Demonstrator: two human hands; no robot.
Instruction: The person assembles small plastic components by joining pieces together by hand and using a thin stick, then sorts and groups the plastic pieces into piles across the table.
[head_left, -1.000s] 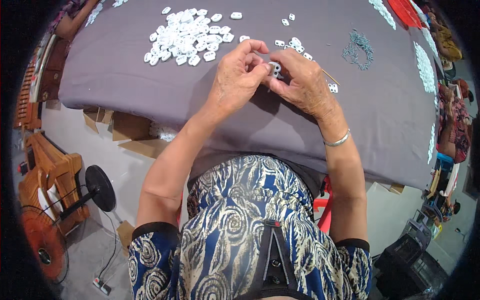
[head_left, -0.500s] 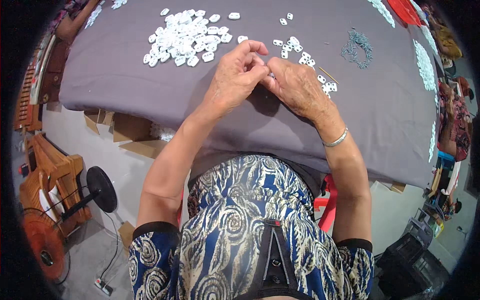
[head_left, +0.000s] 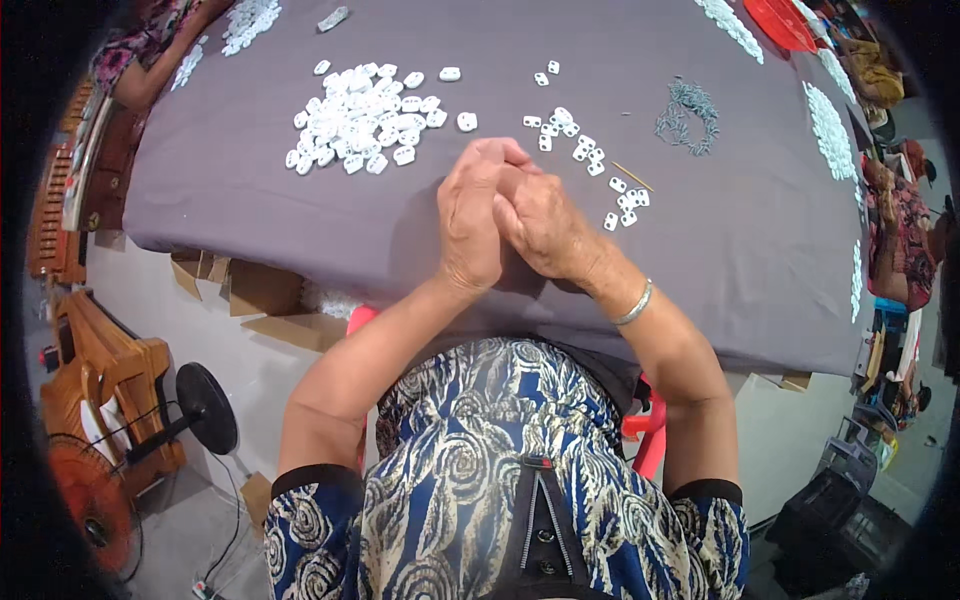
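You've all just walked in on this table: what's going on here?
A person's left hand and right hand are pressed together above the grey cloth, near its front edge; anything between them is hidden. Beyond them to the left lies a pile of white pieces. To the right are smaller white pieces with holes, scattered near a thin stick, with a loop of grey-green bits farther right. Another person's arm shows at upper left.
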